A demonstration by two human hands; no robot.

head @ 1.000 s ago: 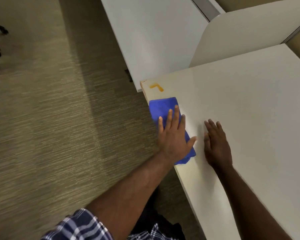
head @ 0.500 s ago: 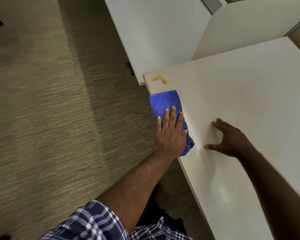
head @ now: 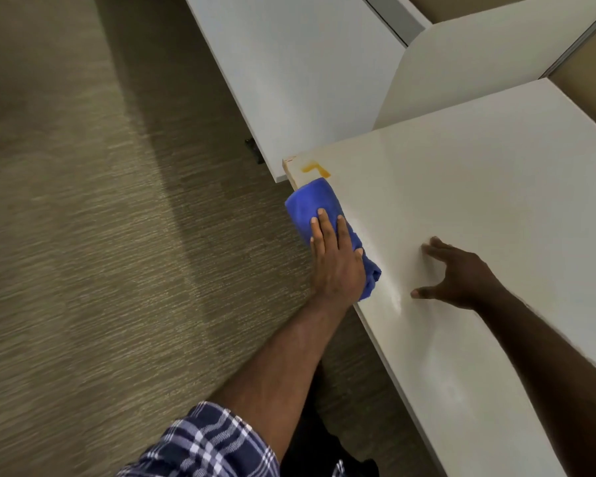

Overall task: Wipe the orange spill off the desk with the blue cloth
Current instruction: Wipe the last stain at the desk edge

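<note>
Left hand [head: 338,266] lies flat on the blue cloth [head: 315,204], fingers [head: 319,228] extended and pressing down rather than curled around it. The cloth is bunched lengthwise along the bench [head: 479,218] edge, part of it hanging past that edge over the carpeted floor [head: 100,253]. Right hand [head: 458,273] rests on bare bench surface well to the right, fingers spread open, holding nothing; it looks like a brace.

Orange spill [head: 315,169]: an L-shaped mark at the far left corner of the bench, just beyond the leading end of the cloth. I cannot tell whether the cloth already touches its near tip; most of the mark is uncovered, so the wipe proper is judged not yet done.

Risks from here:
- The cloth overhangs the edge. With only flat palm pressure (no pinch), a forward push could let the hanging part drag the cloth off onto the floor.
- The spill sits right at the corner. A stroke straight ahead may push liquid over the edge or onto the exposed side face of the bench instead of lifting it.
- The rolled cloth offers a narrow contact band; the right-hand leg of the L could be missed or smeared.
- If the spill has dried, one pass may leave a stain.
</note>
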